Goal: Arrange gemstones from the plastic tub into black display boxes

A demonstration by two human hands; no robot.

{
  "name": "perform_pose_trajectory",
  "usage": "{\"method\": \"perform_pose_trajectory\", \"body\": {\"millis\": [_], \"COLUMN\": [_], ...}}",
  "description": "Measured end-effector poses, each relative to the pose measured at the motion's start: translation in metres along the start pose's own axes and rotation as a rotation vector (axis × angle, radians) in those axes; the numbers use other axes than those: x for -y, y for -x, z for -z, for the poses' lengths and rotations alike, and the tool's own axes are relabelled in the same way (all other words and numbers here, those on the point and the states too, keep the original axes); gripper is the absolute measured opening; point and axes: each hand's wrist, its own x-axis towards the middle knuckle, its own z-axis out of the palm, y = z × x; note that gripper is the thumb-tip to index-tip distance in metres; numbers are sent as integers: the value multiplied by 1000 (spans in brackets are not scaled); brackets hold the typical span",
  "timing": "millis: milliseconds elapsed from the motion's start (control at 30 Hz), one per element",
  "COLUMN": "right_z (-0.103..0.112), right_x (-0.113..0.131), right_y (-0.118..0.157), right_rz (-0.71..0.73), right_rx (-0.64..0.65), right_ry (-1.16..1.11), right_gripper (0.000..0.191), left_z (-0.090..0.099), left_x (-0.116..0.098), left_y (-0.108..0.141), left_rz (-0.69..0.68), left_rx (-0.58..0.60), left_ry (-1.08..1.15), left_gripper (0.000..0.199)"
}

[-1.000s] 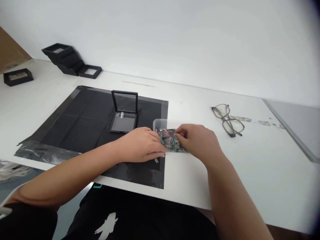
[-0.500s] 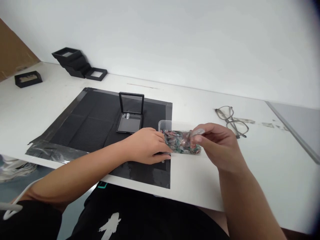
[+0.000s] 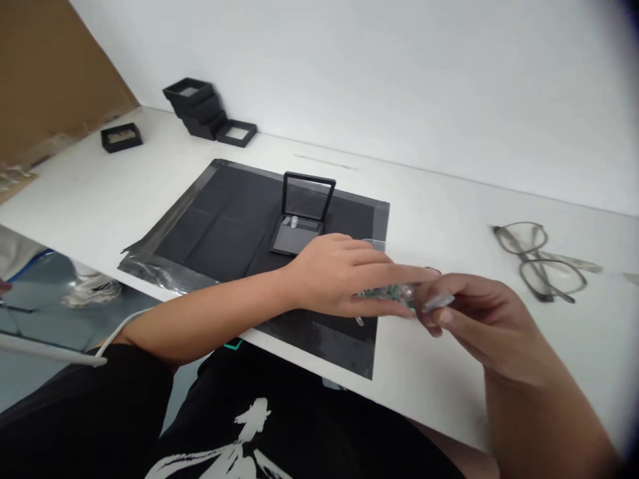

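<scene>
My right hand (image 3: 479, 319) pinches a small translucent, elongated piece (image 3: 439, 302) between thumb and forefinger. My left hand (image 3: 349, 276) reaches over a clear packet of colourful bits (image 3: 387, 293), its forefinger and thumb apart on either side. The fingertips come close to my right hand, and most of the packet is hidden beneath the left one. Behind the fingers shows the edge of a clear plastic tray (image 3: 374, 245). On the black mat (image 3: 214, 226) stands an open black case (image 3: 297, 238) with a transparent lid raised and small pale oval pieces (image 3: 293, 221) inside.
Eyeglasses (image 3: 542, 259) lie on the white table to the right. Several black frames (image 3: 192, 106) are stacked at the back left, one loose frame (image 3: 237, 133) beside them. Another black box (image 3: 121, 138) sits farther left. A small pale piece (image 3: 359, 321) lies below my left hand.
My left hand has slid right across the packet, covering more of it and nearing my right hand. The right hand keeps its translucent piece. The camera view has turned left.
</scene>
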Motion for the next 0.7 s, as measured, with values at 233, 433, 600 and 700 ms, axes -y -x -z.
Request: {"method": "perform_pose_trajectory", "body": {"millis": [233,433,600,700], "right_z": [-9,0,11,12], "right_x": [8,1,-2,-1], "right_y": [-4,0,5,4], "right_rz": [-107,-114,-41,-32], "right_rx": [107,40,-87,-128], "right_ry": [83,97,82,71], "right_gripper": [12,18,21,23], "left_z": [-4,3,32,49], "left_x": [-3,3,21,43], "left_y": [4,3,25,42], "left_rz": [-62,-39,92,215], "left_rx": [80,73,-4,38], "left_ry": [40,131,263,169], "left_gripper": [42,42,44,40]}}
